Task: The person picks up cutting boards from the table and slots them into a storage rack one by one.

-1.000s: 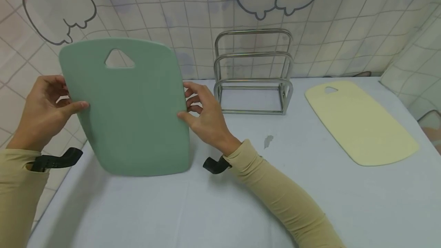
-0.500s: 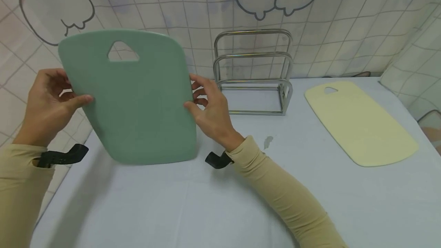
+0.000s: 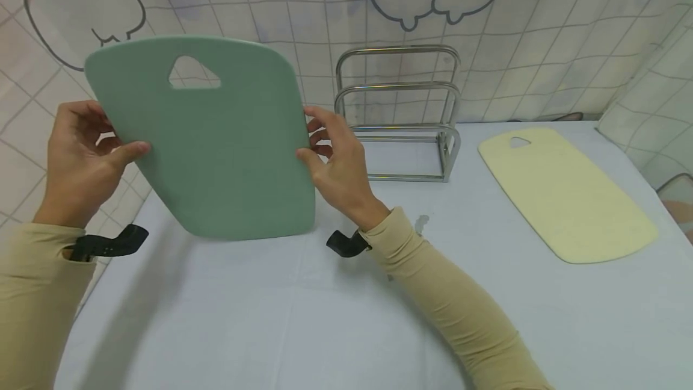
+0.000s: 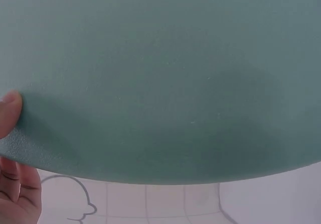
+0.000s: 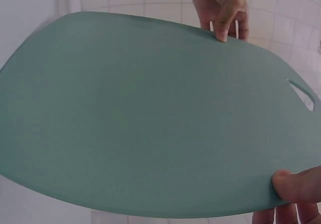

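Note:
A green cutting board [image 3: 227, 149] with a cut-out handle hole near its top is held up above the table, its face toward me. My left hand [image 3: 83, 161] pinches its left edge, thumb on the near face and fingers behind. On the opposite edge my right hand [image 3: 343, 167] grips the same way. The left wrist view is mostly filled by the board [image 4: 165, 83], with fingertips at the left. Both hands show in the right wrist view, the left hand [image 5: 223, 10] at the far edge and the right hand [image 5: 298, 189] at the near one.
A metal wire rack [image 3: 397, 176] with upright loops stands at the back of the white-covered table [image 3: 346, 330], just right of my right hand. A pale yellow cutting board [image 3: 568, 197] lies flat on the right. Behind everything hangs a grid-patterned cloth [image 3: 547, 41].
Both hands have raised the green cutting board and shifted it slightly right, tipping its top away. The rack and yellow board have stayed in place.

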A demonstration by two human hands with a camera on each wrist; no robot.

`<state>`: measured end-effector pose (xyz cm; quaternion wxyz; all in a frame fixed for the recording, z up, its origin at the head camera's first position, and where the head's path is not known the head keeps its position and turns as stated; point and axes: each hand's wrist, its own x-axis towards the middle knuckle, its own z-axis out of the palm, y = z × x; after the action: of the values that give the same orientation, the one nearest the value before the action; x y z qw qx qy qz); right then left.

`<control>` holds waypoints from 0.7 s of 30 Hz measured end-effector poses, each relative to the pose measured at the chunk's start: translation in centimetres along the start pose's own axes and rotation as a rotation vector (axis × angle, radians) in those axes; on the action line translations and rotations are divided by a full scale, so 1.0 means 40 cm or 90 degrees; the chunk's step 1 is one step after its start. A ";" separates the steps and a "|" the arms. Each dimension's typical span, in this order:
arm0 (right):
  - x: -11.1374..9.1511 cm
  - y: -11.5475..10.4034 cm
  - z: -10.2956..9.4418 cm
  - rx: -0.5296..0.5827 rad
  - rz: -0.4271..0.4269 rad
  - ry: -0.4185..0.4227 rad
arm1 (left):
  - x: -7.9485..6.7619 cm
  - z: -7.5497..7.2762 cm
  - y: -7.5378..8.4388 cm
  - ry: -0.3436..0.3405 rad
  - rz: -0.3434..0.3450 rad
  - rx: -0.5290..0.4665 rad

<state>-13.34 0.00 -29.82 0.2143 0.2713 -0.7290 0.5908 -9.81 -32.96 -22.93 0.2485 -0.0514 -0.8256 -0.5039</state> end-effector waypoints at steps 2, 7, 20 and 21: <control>0.003 0.000 0.000 -0.003 0.001 0.004 | 0.002 0.007 0.000 0.017 0.000 -0.030; 0.008 0.000 -0.001 -0.003 0.005 0.009 | 0.003 0.017 0.002 0.047 -0.010 0.013; 0.032 -0.002 -0.011 -0.019 -0.019 -0.008 | -0.001 0.019 -0.026 0.072 -0.006 -0.089; 0.035 -0.002 -0.011 -0.021 -0.020 -0.010 | 0.000 0.021 -0.029 0.074 -0.006 -0.102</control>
<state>-14.34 0.24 -28.79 0.2225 0.2836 -0.7360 0.5731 -10.48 -32.81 -24.18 0.2883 -0.0378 -0.7672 -0.5716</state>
